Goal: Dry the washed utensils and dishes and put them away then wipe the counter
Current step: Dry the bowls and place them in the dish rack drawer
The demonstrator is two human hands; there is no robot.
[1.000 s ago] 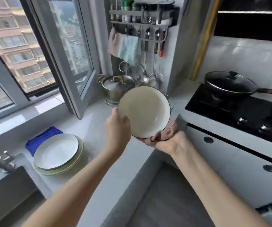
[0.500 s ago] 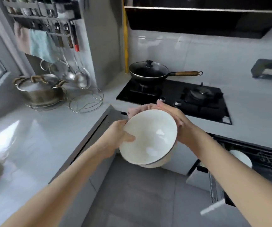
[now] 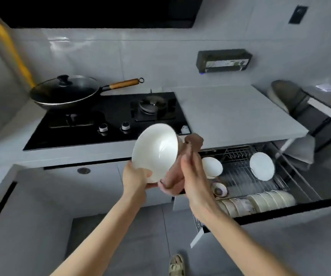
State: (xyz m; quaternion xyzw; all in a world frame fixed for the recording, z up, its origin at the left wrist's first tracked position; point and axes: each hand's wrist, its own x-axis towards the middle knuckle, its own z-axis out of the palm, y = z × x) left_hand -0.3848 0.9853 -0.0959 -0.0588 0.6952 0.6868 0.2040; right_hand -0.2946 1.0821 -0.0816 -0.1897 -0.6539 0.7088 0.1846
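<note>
White bowl (image 3: 154, 152) sits tilted in my left hand (image 3: 135, 176), fingers clamped on its lower rim, hollow facing me. My right hand (image 3: 193, 176) presses a brown cloth (image 3: 188, 154) against the bowl's back, fingers wrapped round the cloth. Beyond, the open dish drawer (image 3: 260, 214) holds two upright plates (image 3: 261, 166) and rows of stacked bowls (image 3: 260, 200). Farther off, one lidded wok (image 3: 67, 92) rests on the black hob (image 3: 110, 118).

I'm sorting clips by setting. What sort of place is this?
Most likely a home kitchen: a gas stove with a lidded wok on it, and an open drawer rack holding bowls and plates.
</note>
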